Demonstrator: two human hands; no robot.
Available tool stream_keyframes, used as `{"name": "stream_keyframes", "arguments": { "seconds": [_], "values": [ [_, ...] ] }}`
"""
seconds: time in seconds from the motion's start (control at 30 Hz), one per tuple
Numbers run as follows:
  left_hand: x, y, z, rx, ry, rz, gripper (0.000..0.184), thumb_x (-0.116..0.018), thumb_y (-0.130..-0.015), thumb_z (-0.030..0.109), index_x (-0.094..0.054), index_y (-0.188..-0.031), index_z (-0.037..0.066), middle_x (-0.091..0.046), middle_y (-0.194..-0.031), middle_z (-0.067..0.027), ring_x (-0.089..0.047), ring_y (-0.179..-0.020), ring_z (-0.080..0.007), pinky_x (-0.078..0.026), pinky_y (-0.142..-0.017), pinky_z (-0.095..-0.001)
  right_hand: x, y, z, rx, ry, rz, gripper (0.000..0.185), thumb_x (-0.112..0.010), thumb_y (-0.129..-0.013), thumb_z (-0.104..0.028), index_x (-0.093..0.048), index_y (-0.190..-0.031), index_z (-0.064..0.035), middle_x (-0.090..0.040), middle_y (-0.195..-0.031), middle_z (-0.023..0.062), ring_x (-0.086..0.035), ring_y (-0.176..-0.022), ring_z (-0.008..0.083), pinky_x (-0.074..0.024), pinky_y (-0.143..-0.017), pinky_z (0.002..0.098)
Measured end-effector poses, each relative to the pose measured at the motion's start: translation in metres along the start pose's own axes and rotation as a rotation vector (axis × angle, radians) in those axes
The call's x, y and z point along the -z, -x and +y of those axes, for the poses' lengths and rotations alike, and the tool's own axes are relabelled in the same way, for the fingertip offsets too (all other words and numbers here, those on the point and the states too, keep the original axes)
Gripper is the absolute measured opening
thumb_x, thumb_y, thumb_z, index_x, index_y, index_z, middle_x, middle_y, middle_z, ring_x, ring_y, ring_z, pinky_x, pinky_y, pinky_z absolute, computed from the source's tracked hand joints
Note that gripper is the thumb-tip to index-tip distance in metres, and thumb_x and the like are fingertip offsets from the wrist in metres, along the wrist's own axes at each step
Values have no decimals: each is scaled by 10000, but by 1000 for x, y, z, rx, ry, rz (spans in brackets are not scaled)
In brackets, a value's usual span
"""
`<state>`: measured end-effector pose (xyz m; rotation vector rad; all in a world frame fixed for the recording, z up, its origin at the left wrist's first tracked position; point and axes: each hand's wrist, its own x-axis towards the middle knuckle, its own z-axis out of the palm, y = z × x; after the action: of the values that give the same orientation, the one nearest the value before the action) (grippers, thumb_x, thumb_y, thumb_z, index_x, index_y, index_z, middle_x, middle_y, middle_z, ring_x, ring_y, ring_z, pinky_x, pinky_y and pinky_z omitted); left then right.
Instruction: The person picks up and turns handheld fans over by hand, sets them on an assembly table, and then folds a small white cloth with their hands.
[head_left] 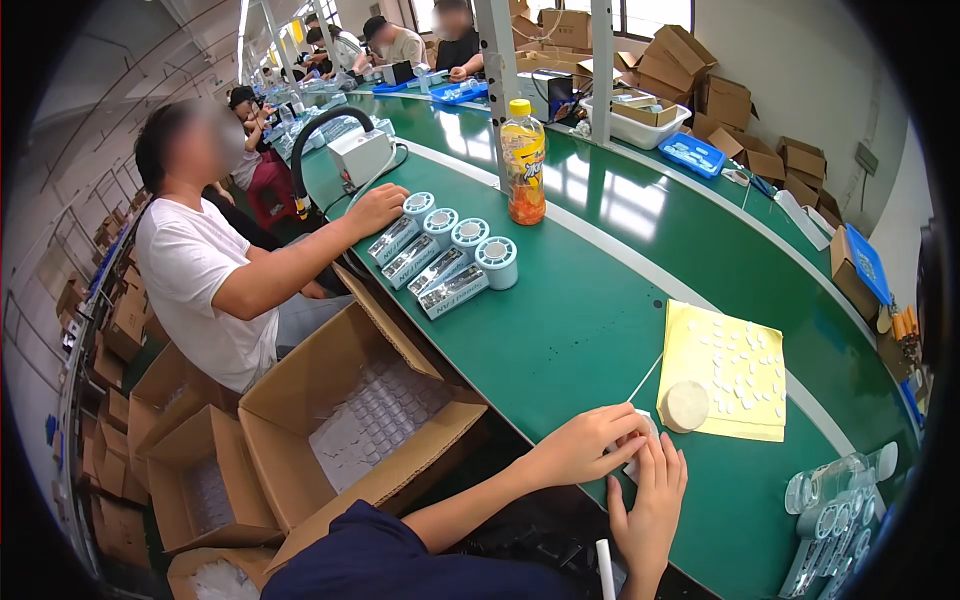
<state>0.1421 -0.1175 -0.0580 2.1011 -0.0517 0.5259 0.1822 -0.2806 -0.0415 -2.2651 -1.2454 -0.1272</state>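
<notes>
A small white piece, partly covered by fingers, sits between my two hands above the green table's near edge. My left hand pinches its upper part with bent fingers. Around its right side, my right hand has its fingers pressed together, the thumb lower down. Just beyond the fingertips, a round beige disc rests on the lower left of a yellow sheet dotted with several small white pieces. A thin white stick points from my left hand toward the sheet.
A co-worker sits at left, one hand beside several light-blue fans. A drink bottle stands beyond them. Open cardboard boxes are below the table edge. At the lower right are a clear bottle and more blue parts.
</notes>
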Motion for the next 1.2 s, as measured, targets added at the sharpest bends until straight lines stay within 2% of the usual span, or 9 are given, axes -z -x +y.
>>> {"name": "stream_keyframes", "arguments": {
  "seconds": [1.2],
  "values": [
    [-3,0,-2,-43,-20,31,124,-576,-922,138,-632,-989,49,-592,-892,-88,-605,-796,-238,-495,-701,-329,-5,0,8,16,5,7,570,-681,-775,-156,-486,-1281,21,-496,-1342,144,-414,-1283,378,-278,-1096,529]
  ]
}}
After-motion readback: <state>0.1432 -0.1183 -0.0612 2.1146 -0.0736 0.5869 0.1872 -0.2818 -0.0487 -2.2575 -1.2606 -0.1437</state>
